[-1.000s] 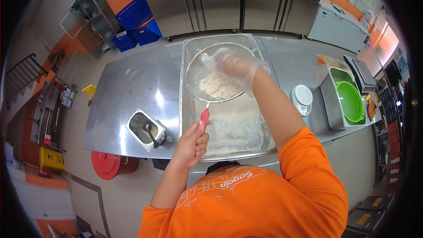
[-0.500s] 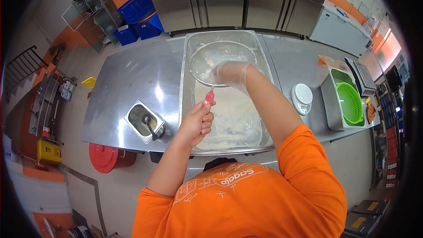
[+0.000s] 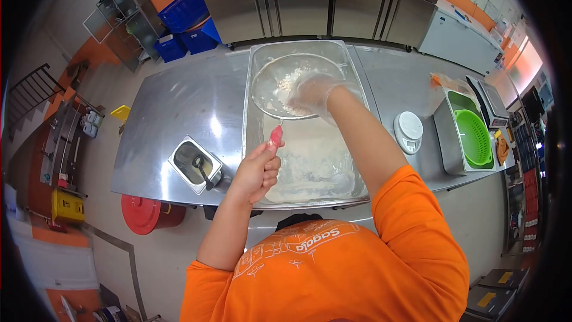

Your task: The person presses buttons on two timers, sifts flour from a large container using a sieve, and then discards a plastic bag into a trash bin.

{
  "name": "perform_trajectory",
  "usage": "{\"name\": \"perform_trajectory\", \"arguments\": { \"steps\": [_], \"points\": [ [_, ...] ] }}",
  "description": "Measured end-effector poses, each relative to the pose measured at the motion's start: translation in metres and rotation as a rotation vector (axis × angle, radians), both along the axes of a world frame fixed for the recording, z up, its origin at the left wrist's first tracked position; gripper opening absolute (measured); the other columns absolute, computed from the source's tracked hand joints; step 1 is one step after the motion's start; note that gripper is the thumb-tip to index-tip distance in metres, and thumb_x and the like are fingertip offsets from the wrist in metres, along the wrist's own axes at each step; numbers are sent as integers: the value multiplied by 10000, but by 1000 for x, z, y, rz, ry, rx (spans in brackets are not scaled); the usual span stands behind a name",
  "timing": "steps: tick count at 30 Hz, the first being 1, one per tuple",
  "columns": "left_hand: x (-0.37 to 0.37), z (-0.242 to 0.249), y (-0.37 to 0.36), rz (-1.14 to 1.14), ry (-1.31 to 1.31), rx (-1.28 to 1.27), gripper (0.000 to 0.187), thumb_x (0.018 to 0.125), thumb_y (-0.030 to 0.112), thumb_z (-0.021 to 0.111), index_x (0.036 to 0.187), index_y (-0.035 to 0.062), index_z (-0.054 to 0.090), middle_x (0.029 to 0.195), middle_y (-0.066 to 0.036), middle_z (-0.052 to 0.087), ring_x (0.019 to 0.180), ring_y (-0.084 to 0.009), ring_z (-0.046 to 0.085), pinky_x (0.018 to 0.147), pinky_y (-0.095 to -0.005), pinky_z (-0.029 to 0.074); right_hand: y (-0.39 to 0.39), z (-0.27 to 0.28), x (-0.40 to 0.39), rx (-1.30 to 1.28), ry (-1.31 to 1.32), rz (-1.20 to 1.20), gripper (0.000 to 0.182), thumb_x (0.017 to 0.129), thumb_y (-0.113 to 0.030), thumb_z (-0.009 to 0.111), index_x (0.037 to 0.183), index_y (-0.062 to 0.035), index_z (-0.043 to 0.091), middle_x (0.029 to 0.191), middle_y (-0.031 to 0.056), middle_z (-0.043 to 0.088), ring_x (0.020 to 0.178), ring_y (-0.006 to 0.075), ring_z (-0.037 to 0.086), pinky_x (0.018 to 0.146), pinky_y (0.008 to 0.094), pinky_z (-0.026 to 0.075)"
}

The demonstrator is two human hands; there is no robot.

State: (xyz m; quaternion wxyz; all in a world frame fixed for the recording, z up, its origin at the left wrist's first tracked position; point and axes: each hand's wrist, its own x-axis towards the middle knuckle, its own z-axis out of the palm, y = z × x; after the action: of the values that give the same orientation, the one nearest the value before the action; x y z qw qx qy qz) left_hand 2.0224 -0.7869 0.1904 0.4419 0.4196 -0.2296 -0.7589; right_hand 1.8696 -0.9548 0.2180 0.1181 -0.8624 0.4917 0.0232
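My left hand (image 3: 260, 170) is closed round the pink handle (image 3: 276, 133) of a large round sieve (image 3: 255, 93). The sieve lies over the far part of a deep steel tray (image 3: 246, 137) whose floor is dusted with pale powder (image 3: 304, 167). Whitish crumbs (image 3: 288, 86) sit on the mesh. Inside the sieve, against the crumbs, is my right hand (image 3: 314, 93) in a clear plastic glove; its fingers are blurred.
On the steel table (image 3: 173, 101), a small steel container (image 3: 195, 164) with a ladle stands left. To the right are a white scale (image 3: 408, 132), a steel bin (image 3: 447, 134) with a green basket (image 3: 472, 137), and a second scale (image 3: 490, 104).
The sieve and my left hand have shifted left and slightly nearer. My right hand has moved a little right within the sieve, and more crumbs show.
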Motion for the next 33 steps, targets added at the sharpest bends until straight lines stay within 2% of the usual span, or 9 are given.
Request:
{"name": "perform_trajectory", "arguments": {
  "steps": [3,7,9,13,18,22,24,30,33],
  "points": [
    [-3,-1,1,25,-20,-12,249,887,295,454,1043,101,452,562,72,295,420,-8,236,362,-139,204,-10,-17,7,70,-136,264,400,719,-392,554,901,-41,622,913,155,606,893,281,563,793,343,415],
    [-1,-6,7,-14,-31,-5,265,879,315,467,1039,105,450,567,68,300,427,-14,241,373,-144,199,6,14,1,-45,-72,74,397,729,-396,553,904,-46,618,932,152,599,889,283,558,786,337,414],
    [-2,-6,9,40,-5,21,244,887,283,453,1049,101,457,563,71,302,419,-8,242,361,-136,204,9,24,-9,0,-305,93,336,788,-327,481,896,-45,627,980,167,581,942,286,541,830,367,400],
    [0,2,10,3,37,54,234,900,240,424,1074,87,458,562,71,308,411,-2,247,348,-130,214,6,10,-10,-167,-357,50,340,789,-336,489,901,-46,626,964,150,588,932,288,543,819,373,404],
    [-4,17,6,33,-9,4,228,903,225,413,1070,79,460,568,69,314,410,-1,250,347,-130,219,-3,8,2,20,125,19,359,769,-355,508,937,-59,624,990,146,591,951,283,545,806,369,412],
    [1,5,-5,-1,-32,-60,235,889,270,451,1053,101,451,568,68,295,421,-10,238,361,-152,212,0,1,8,113,39,263,322,749,-293,536,971,-70,605,918,129,610,842,284,580,752,354,435],
    [-11,14,10,10,-11,-31,233,891,265,446,1054,99,448,564,68,293,419,-11,237,358,-154,211,-7,1,12,-4,235,339,302,716,-229,553,977,-86,602,937,124,607,836,277,577,741,340,443],
    [-4,2,12,77,9,44,237,900,270,428,1067,103,445,554,64,292,407,-12,231,355,-149,210,0,23,1,-50,-8,139,361,671,-197,588,1017,-97,581,975,132,592,874,270,578,750,327,453],
    [-8,15,26,-7,16,47,226,901,252,426,1058,93,454,558,64,298,411,-13,237,353,-150,216,-10,17,-7,-213,66,189,339,677,-198,574,996,-84,593,964,138,597,871,269,581,756,342,448]
  ]
}}
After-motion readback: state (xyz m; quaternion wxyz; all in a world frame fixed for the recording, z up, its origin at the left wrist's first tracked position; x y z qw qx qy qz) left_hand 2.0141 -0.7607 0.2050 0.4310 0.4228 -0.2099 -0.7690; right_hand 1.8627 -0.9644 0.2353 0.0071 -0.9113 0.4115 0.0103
